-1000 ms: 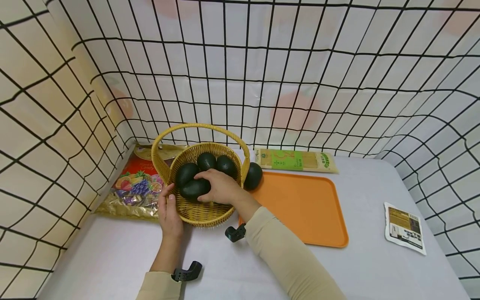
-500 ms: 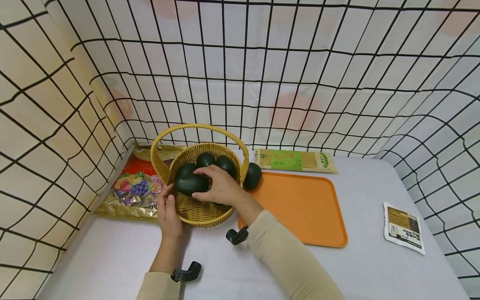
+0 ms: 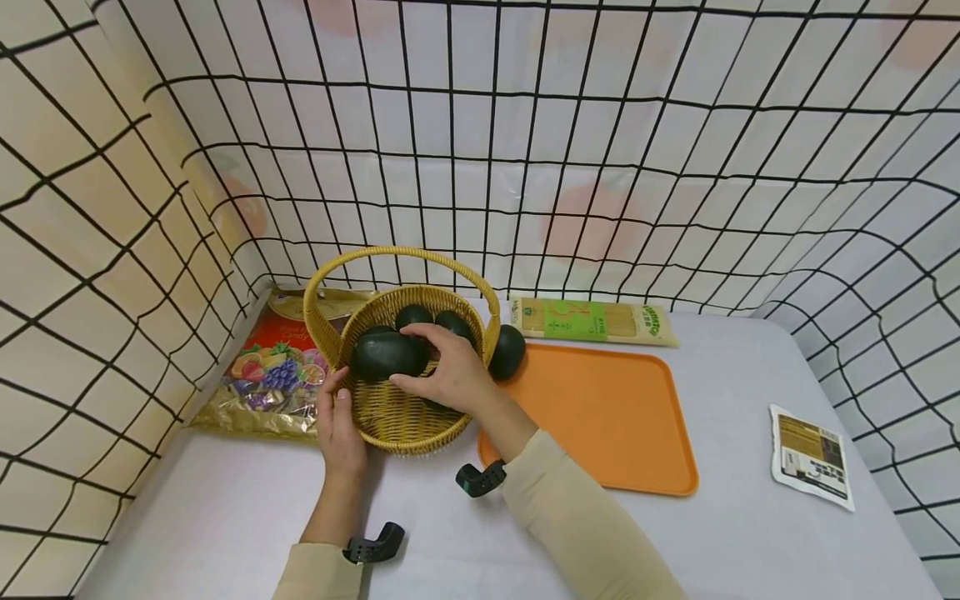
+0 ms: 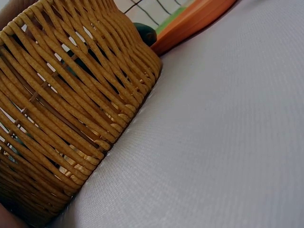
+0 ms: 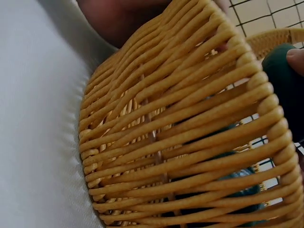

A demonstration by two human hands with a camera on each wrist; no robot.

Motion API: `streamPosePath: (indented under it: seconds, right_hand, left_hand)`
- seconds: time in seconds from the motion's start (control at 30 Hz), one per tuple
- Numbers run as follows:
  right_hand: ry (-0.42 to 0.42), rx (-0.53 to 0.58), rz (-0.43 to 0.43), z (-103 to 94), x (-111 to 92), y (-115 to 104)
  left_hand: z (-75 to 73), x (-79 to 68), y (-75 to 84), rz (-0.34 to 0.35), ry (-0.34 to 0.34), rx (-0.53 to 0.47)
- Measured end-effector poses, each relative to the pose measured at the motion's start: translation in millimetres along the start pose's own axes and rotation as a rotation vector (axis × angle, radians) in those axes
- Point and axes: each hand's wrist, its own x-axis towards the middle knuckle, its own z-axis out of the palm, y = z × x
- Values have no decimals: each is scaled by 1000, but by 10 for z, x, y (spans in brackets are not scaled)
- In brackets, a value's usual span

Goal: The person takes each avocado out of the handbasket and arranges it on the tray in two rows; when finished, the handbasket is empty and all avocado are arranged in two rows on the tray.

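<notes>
In the head view, my right hand (image 3: pixel 454 370) pinches a dark green avocado (image 3: pixel 386 355) between thumb and fingers, inside the round yellow wicker basket (image 3: pixel 401 429). The avocado lies sideways and mostly covers another one behind it. Two more avocados (image 3: pixel 412 316) sit toward the basket's far side. My left hand (image 3: pixel 342 429) rests against the basket's left side, its fingers touching near the rim. From the right wrist view, the woven basket wall (image 5: pixel 190 118) fills much of the frame, with the held avocado (image 5: pixel 280 90) above the rim.
An orange tray (image 3: pixel 600 425) lies right of the basket, with one avocado (image 3: pixel 507 352) at its far left corner. Behind the tray is a noodle packet (image 3: pixel 592 321). A candy bag (image 3: pixel 277 367) lies left, a small white pouch (image 3: pixel 810 457) far right. Black netting surrounds the table.
My right hand has raised the avocado and shifted it away from me, over the one behind it, baring the basket's near floor. The left hand stays in place.
</notes>
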Motion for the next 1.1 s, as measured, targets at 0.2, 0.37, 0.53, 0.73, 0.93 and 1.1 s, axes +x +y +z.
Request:
streamPosePath:
  seconds: [0.2, 0.37, 0.53, 0.73, 0.93, 1.1]
  right_hand:
    - [41, -7, -34, -37, -127, -2]
    - [90, -1, -37, -76, -235, -5]
    - [115, 46, -24, -119, -339, 5]
    - [134, 98, -15, -192, -509, 25]
    - [168, 139, 6, -325, -696, 71]
    - [184, 166, -2, -439, -829, 165]
  left_hand:
    - [3, -2, -3, 1, -4, 1]
    - [-3, 1, -6, 0, -6, 18]
    - [-9, 0, -15, -6, -2, 20]
    - [-5, -18, -25, -3, 11, 18]
    - [2, -7, -24, 9, 16, 11]
    - [-3, 1, -9, 11, 13, 7]
